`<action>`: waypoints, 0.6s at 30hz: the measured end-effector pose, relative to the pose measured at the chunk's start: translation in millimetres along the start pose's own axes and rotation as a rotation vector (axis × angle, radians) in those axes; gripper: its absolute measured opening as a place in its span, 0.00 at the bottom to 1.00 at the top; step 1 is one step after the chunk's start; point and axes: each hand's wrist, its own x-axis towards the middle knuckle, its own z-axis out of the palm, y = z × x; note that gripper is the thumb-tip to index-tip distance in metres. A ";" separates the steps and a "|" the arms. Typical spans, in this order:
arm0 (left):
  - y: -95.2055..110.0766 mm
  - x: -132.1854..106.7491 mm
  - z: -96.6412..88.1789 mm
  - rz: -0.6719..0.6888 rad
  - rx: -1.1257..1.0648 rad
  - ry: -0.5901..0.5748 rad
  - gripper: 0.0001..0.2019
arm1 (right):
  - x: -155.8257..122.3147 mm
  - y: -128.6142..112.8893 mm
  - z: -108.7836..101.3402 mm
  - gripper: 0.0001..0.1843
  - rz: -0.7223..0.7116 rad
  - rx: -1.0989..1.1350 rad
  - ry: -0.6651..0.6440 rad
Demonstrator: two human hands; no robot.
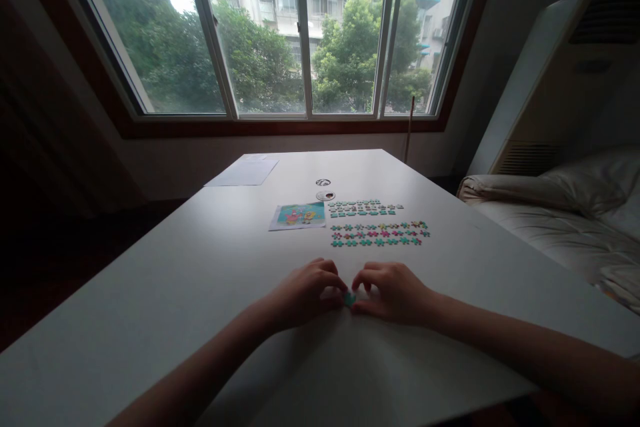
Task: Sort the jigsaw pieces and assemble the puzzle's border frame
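My left hand [306, 293] and my right hand [389, 291] rest close together on the white table [200, 280], fingers curled. Between their fingertips sits a small teal puzzle piece [349, 298], pinched from both sides. Further out on the table lie several rows of loose puzzle pieces [379, 233], teal, pink and yellow, with another group of pieces [364, 207] behind them. A small colourful reference picture [299, 215] lies to the left of those rows.
A sheet of paper [243, 171] lies at the table's far left. Two small round objects [325, 195] sit beyond the picture. A bed with pale bedding [560, 210] stands to the right, under a tall white unit [560, 80]. Windows fill the far wall.
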 end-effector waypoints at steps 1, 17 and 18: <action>0.4 -0.1 -0.7 -0.002 0.003 0.002 0.08 | 0.1 -1.9 1.1 0.13 0.017 0.004 0.004; 0.8 4.2 11.2 -0.084 -0.069 0.074 0.06 | 6.3 -3.3 5.3 0.06 0.182 0.341 -0.008; 0.8 4.5 11.9 -0.085 -0.082 0.082 0.05 | 6.0 -3.1 6.2 0.06 0.181 0.351 0.009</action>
